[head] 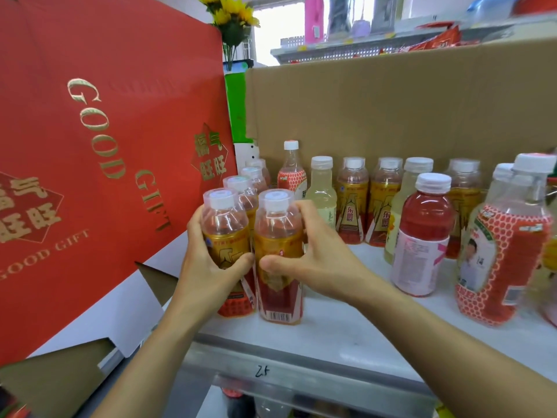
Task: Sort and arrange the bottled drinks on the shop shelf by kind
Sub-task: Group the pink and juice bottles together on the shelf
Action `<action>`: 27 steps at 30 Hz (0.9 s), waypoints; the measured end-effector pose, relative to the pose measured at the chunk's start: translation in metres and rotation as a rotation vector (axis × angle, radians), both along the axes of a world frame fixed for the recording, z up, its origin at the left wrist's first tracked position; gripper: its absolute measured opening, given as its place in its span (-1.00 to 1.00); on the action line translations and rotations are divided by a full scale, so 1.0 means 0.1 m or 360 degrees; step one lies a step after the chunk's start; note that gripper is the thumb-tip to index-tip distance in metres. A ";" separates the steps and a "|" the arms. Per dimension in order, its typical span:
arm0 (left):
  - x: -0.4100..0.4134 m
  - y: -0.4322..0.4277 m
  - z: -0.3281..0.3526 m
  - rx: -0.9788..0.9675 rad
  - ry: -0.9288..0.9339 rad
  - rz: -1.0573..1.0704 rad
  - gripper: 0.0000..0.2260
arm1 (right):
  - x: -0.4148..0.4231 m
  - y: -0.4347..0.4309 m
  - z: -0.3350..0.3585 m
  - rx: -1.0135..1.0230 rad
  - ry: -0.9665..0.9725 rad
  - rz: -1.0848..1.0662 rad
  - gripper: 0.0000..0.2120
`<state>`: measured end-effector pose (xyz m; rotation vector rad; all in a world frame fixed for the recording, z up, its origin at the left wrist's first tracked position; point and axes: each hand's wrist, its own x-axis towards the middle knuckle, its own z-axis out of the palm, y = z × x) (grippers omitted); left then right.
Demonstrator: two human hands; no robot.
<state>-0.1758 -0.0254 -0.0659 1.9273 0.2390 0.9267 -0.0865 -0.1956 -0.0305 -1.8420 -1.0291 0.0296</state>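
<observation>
Two gold-and-red labelled drink bottles stand side by side at the front left of the white shelf (346,324). My left hand (208,263) grips the left bottle (224,218) around its label. My right hand (313,257) grips the right bottle (278,224), thumb across its front. Behind them a row of the same gold bottles (242,188) runs back. Further right stand two more gold bottles (352,200), pale yellow bottles (322,191), a red drink with a pink label (425,233) and red honeycomb-labelled bottles (509,251).
A large red gift box (99,140) leans close on the left of the bottles. A brown cardboard box (391,110) forms a wall behind the shelf. The metal shelf edge (301,372) runs below, with more goods underneath.
</observation>
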 end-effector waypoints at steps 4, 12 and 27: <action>-0.02 -0.02 0.04 0.0034 0.0020 0.0023 -0.09 | -0.01 -0.06 0.01 -0.0007 -0.0016 -0.0020 -0.36; 0.07 -0.39 0.46 0.0802 -0.0523 0.0308 -0.33 | 0.15 -0.39 0.01 -0.0091 -0.0071 -0.0372 -0.35; 1.82 -0.67 0.85 -0.0097 0.0462 -0.0265 -0.53 | 0.35 -0.61 -0.03 -0.0114 -0.0133 -0.0807 -0.30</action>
